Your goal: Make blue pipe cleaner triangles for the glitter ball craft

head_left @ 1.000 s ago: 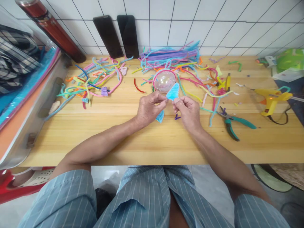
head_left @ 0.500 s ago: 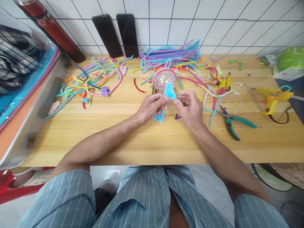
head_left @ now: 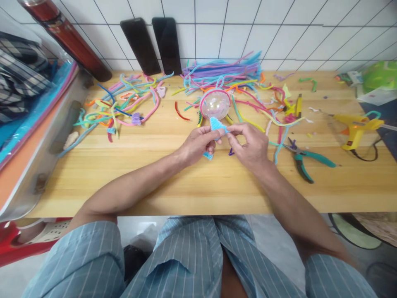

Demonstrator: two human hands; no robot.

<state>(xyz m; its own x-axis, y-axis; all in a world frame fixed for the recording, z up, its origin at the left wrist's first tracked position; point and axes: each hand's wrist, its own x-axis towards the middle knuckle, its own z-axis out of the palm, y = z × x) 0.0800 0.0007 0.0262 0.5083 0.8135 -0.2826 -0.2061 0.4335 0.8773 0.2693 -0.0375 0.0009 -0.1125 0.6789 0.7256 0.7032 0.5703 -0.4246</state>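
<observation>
Between both hands is a small blue ribbed piece, roughly triangular, that looks made of pipe cleaners laid side by side. My left hand pinches its lower part between thumb and fingers. The fingertips of my right hand are closed on its right corner. Just beyond it on the table rests a clear round ball with a pink rim and a loop on top. A second blue ribbed piece shows partly under my left hand. A bent purple bit lies beside my right fingers, partly covered.
Pipe cleaners lie in a bundle at the back and a loose heap at left. Pliers and a yellow glue gun are on the right. Two dark phones lean on the tiled wall beside a red flask.
The blue piece in my hands has come lower and tilted left, uncovering the ball's lower part. My right fingers have closed over its corner. My left hand now covers more of the second blue piece.
</observation>
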